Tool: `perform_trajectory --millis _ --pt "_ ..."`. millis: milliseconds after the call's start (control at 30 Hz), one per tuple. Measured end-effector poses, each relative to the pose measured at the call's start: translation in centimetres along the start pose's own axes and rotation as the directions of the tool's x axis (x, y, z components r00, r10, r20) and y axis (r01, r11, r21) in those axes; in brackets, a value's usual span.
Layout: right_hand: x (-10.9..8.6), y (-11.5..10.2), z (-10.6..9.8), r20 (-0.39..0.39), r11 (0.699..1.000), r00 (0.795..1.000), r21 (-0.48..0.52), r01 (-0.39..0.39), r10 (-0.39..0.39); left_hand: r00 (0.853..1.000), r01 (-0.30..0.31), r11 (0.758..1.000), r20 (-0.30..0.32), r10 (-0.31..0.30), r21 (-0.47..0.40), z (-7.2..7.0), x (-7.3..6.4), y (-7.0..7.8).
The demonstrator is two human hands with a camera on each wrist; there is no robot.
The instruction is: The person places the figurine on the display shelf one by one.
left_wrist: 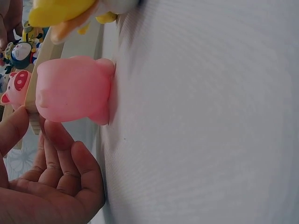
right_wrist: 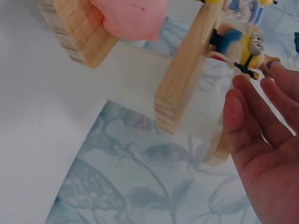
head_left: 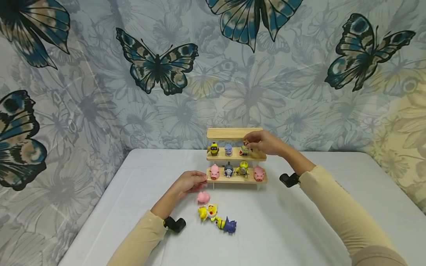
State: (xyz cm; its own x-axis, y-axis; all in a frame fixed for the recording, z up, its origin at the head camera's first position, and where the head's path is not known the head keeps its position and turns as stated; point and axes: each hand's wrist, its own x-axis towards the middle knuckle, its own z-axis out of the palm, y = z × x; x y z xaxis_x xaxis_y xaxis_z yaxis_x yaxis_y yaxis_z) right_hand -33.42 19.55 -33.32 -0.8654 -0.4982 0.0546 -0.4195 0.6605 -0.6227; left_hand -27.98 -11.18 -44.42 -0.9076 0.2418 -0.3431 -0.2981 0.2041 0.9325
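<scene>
A three-tier wooden display stand (head_left: 235, 153) holds small toy figures. At the left end of its bottom shelf, my left hand (head_left: 191, 182) pinches the shelf edge between thumb (left_wrist: 17, 125) and forefinger. My right hand (head_left: 267, 143) reaches to the middle shelf and pinches the brown top of a minion figure (right_wrist: 250, 49). That minion stands upright on the shelf, right of a pale blue figure (head_left: 228, 149) and a dark-goggled yellow figure (head_left: 214, 149). Below are two pink pigs, one a pig (head_left: 214, 172) at the left, a grey-hooded figure (head_left: 228, 170) and a yellow minion (head_left: 243, 168).
In front of the stand, on the white table (head_left: 290, 232), lie a pink pig toy (head_left: 203, 197), a yellow-and-white figure (head_left: 208, 212) and a purple-and-yellow figure (head_left: 226, 225). The top shelf (head_left: 230, 132) is bare where visible. A butterfly-patterned cloth (head_left: 184, 114) hangs behind.
</scene>
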Motion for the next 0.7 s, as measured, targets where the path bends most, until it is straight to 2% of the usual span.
perform_trajectory --millis 167,333,567,700 --pt "-0.7 -0.1 -0.5 -0.041 0.996 0.999 -0.086 0.025 -0.028 0.999 0.04 0.999 -0.029 -0.04 0.0 0.2 0.0 0.1" --pt "-1.6 -0.3 -1.0 -0.091 0.983 0.993 -0.173 0.058 -0.074 0.999 0.042 0.999 -0.027 -0.042 -0.007 0.2 -0.2 0.3" --pt "-3.1 -1.0 -1.6 -0.2 0.983 0.98 -0.18 -0.017 -0.02 0.999 0.037 0.999 -0.023 -0.037 -0.008 0.1 -0.1 0.2" --pt "-4.2 -1.6 -1.6 -0.257 0.989 0.966 -0.146 -0.011 -0.027 0.999 0.034 0.999 -0.022 -0.034 -0.008 0.2 0.0 0.2"
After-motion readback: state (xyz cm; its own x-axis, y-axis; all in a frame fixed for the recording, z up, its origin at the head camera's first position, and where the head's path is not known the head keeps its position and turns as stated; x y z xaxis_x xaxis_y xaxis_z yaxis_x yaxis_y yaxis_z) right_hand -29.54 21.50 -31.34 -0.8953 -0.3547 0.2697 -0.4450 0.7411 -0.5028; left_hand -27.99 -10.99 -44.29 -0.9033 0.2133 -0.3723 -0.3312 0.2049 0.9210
